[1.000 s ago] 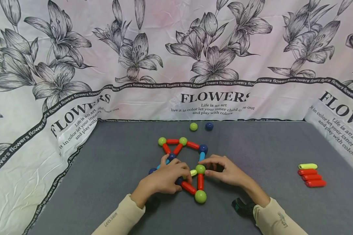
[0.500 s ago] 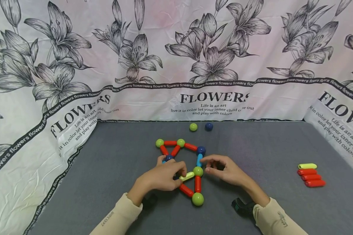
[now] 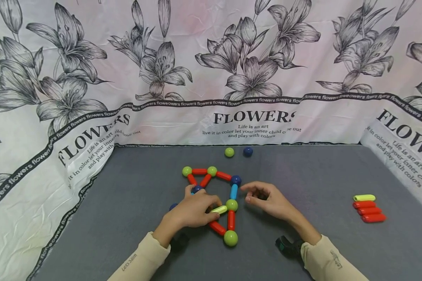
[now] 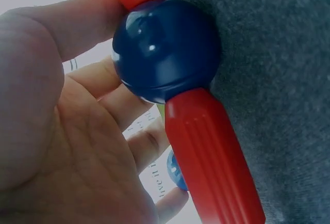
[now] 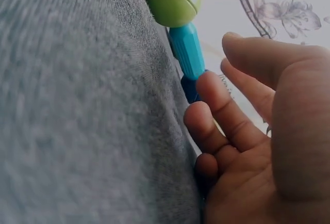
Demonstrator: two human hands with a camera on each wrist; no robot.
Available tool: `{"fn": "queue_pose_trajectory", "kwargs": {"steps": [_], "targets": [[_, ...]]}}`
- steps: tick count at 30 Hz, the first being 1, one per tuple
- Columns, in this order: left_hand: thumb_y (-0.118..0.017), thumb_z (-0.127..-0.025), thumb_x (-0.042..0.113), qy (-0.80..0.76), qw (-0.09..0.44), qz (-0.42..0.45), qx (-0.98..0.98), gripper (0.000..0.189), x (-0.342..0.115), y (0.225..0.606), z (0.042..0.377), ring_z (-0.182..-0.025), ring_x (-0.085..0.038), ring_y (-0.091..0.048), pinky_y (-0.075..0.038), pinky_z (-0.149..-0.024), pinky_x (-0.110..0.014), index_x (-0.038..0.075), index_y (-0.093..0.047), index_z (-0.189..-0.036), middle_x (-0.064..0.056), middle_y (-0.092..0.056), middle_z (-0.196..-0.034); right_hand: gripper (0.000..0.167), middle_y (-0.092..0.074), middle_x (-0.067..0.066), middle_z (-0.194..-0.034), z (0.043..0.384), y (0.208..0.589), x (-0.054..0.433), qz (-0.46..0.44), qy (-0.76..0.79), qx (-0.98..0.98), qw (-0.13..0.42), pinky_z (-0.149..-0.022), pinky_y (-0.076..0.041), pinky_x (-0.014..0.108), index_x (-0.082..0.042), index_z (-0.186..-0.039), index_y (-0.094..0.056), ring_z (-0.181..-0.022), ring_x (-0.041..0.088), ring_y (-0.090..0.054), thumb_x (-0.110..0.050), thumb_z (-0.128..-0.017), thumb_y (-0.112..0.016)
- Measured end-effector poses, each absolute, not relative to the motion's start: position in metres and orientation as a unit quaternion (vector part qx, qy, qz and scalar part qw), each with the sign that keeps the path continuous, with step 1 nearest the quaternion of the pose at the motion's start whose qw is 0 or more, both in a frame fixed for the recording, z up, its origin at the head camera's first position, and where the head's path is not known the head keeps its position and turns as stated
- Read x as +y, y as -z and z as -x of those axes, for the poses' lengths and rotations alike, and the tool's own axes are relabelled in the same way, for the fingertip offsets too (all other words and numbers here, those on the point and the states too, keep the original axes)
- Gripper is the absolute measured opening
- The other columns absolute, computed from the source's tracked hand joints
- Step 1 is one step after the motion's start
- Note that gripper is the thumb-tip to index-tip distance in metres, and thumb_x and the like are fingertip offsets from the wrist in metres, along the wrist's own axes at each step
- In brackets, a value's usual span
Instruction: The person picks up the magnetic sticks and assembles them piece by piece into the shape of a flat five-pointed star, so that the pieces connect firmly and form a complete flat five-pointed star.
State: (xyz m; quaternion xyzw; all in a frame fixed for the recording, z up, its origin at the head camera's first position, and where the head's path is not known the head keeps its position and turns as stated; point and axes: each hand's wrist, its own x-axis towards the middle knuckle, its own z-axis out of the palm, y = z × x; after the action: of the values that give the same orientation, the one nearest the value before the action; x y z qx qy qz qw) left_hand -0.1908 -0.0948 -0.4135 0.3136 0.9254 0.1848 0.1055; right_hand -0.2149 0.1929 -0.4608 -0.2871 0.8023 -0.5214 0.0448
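A flat frame of magnetic rods and balls lies on the grey table, partly hidden under my left hand (image 3: 191,208). The left thumb and fingers grip around a blue ball (image 4: 165,48), from which a red rod (image 4: 211,157) runs. Close by the left thumb, a yellow rod (image 3: 219,210) reaches to a green ball (image 3: 231,204). My right hand (image 3: 270,199) is beside the light blue rod (image 3: 233,191), fingers loosely curled with nothing between them. Above that rod sits another blue ball (image 3: 236,180); the nearest corner is a large green ball (image 3: 230,238).
At the back lie a loose green ball (image 3: 229,152) and a loose dark blue ball (image 3: 247,152). A yellow rod (image 3: 364,198) and several red rods (image 3: 374,218) are lined up at the right. Flower-printed cloth (image 3: 161,125) hangs behind the table.
The frame has shifted slightly left along with my left hand. My right fingers have come away from the green ball and light blue rod.
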Motion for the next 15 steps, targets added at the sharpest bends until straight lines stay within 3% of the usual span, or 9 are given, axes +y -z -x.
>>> {"fn": "queue_pose_trajectory", "kwargs": {"steps": [6, 10, 12, 15], "targets": [[-0.073, -0.095, 0.029, -0.189, 0.109, -0.314, 0.924, 0.017, -0.095, 0.412, 0.19, -0.085, -0.008, -0.046, -0.012, -0.115, -0.068, 0.024, -0.072, -0.11, 0.013, -0.053, -0.071, 0.031, -0.068, 0.009, -0.1, 0.217, 0.452, 0.204, 0.27, 0.519, 0.81, 0.043, -0.071, -0.053, 0.024, -0.002, -0.127, -0.066, -0.081, 0.011, -0.063, -0.011, -0.098, -0.067], [-0.073, -0.095, 0.03, -0.191, 0.111, -0.313, 0.924, 0.017, -0.095, 0.412, 0.191, -0.085, -0.008, -0.046, -0.012, -0.115, -0.068, 0.024, -0.071, -0.111, 0.013, -0.053, -0.07, 0.031, -0.07, 0.012, -0.111, 0.217, 0.445, 0.227, 0.248, 0.476, 0.844, -0.001, -0.076, -0.054, 0.026, -0.004, -0.128, -0.067, -0.091, 0.009, -0.064, -0.013, -0.098, -0.068], [-0.073, -0.095, 0.029, -0.192, 0.109, -0.314, 0.923, 0.017, -0.096, 0.413, 0.191, -0.085, -0.008, -0.046, -0.012, -0.115, -0.068, 0.024, -0.071, -0.111, 0.013, -0.053, -0.07, 0.032, -0.069, 0.009, -0.12, 0.214, 0.44, 0.244, 0.227, 0.438, 0.87, -0.028, -0.085, -0.052, 0.032, -0.009, -0.128, -0.068, -0.102, 0.009, -0.062, -0.016, -0.097, -0.07], [-0.073, -0.095, 0.029, -0.191, 0.108, -0.315, 0.923, 0.016, -0.097, 0.412, 0.191, -0.085, -0.008, -0.046, -0.012, -0.115, -0.068, 0.024, -0.071, -0.11, 0.013, -0.053, -0.07, 0.037, -0.062, 0.007, -0.136, 0.207, 0.432, 0.274, 0.198, 0.395, 0.895, -0.054, -0.099, -0.043, 0.051, -0.015, -0.13, -0.067, -0.122, 0.015, -0.051, -0.02, -0.095, -0.074]]}}
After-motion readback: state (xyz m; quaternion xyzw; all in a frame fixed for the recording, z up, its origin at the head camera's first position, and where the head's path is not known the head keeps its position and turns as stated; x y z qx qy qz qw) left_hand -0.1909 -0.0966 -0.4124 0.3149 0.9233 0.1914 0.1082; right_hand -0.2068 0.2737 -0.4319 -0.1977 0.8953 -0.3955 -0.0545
